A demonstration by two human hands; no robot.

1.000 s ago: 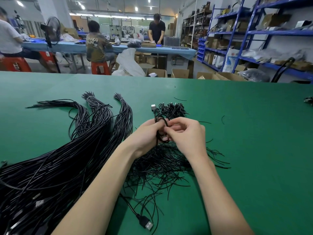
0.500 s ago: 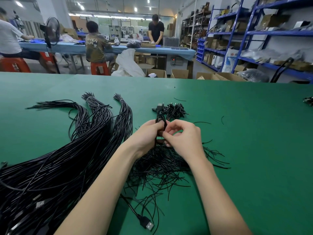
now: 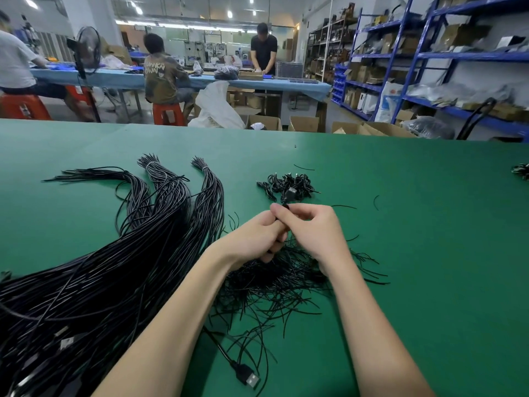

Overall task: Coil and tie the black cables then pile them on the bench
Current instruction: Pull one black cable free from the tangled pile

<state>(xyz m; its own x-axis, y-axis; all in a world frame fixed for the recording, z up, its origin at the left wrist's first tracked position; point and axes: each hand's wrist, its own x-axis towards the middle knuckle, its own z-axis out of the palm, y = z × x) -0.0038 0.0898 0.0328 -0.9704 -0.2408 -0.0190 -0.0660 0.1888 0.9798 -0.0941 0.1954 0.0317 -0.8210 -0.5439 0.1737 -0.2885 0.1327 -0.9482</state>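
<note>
The thin black coiled cable [image 3: 285, 202] is held between both hands above the green felt-covered bench [image 3: 415, 253], centre of view; only its plug end shows, protruding above the fingertips. The left hand [image 3: 254, 239] has its fingers curled round the coil from the left. The right hand [image 3: 310, 230] pinches the cable top with curled fingers and thumb. The two hands touch, and they hide the body of the coil, so its wraps and any tie cannot be made out.

Just beyond the hands lies a small pile of tied black cable coils [image 3: 289, 184] on the bench. Under and in front of the wrists spreads a loose heap of thin black wire ties [image 3: 274, 287]. To the left, long bundles of straight black cables [image 3: 137, 253] fan across the bench; two are bound near the far tips with pale bands. These run out of the picture at the lower left. A single black USB plug [image 3: 248, 376] rests near the bottom edge between the forearms.

At the right edge a further dark cluster [image 3: 522, 171] is cut off and cannot be identified.
</note>
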